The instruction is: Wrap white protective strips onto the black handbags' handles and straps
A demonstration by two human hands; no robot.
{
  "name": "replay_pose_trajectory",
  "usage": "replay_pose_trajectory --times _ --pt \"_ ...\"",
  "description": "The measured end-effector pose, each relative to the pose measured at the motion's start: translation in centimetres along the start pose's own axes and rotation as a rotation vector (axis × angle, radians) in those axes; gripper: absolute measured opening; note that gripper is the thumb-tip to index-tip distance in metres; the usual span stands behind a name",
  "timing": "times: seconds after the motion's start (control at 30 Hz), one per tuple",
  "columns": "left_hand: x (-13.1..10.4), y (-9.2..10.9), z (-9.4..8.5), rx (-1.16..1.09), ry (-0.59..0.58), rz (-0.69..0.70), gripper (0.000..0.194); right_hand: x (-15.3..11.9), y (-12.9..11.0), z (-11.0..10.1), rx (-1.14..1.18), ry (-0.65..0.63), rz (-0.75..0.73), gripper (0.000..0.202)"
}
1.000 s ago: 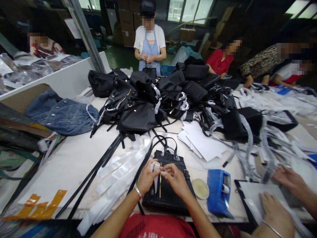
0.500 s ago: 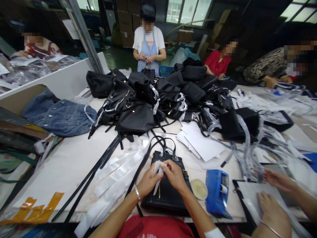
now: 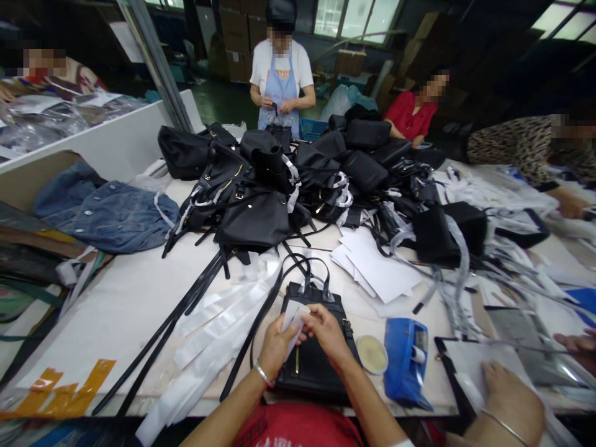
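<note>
A small stack or fold of thin white strips (image 3: 292,315) is held over the front of a black handbag (image 3: 321,375). My left hand (image 3: 274,349) grips it from the left, thumb on top. The fingers of my right hand (image 3: 325,329) pinch its upper right edge. Whether it is one folded strip or several layers, I cannot tell. The bag lies flat before me, its two handles (image 3: 319,264) pointing away and a gold zip (image 3: 297,360) on its front. Right of the bag are a round tub with a pale yellow top (image 3: 372,355) and a blue tape dispenser (image 3: 404,366).
Long white strips (image 3: 214,332) and black straps (image 3: 186,298) lie at left. A heap of black bags (image 3: 261,217) fills the table's middle, with white sheets (image 3: 377,264) beside it. A co-worker's hand (image 3: 512,391) rests on a bag at right. Other people stand around the table.
The white piece now tilts more and shows a broader face; my right fingers have shifted along its edge. At right, a co-worker's far hand has moved away to the right.
</note>
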State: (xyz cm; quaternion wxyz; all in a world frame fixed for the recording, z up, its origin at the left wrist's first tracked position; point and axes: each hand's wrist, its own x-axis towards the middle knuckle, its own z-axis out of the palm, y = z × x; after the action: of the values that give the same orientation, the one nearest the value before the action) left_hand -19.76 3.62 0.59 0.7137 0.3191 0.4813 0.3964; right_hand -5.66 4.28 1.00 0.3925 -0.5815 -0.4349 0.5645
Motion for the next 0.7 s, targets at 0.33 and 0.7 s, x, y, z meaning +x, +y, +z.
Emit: replay_pose_trajectory --times 0.33,0.7 --pt "0.2 -0.2 0.9 0.160 0.088 0.116 0.030 -0.1 1.0 0.6 0.049 0.167 0.025 0.031" --pt "1.0 -0.6 1.8 0.352 0.238 0.322 0.016 -1.1 0.9 1.6 0.090 0.355 0.036 0.024"
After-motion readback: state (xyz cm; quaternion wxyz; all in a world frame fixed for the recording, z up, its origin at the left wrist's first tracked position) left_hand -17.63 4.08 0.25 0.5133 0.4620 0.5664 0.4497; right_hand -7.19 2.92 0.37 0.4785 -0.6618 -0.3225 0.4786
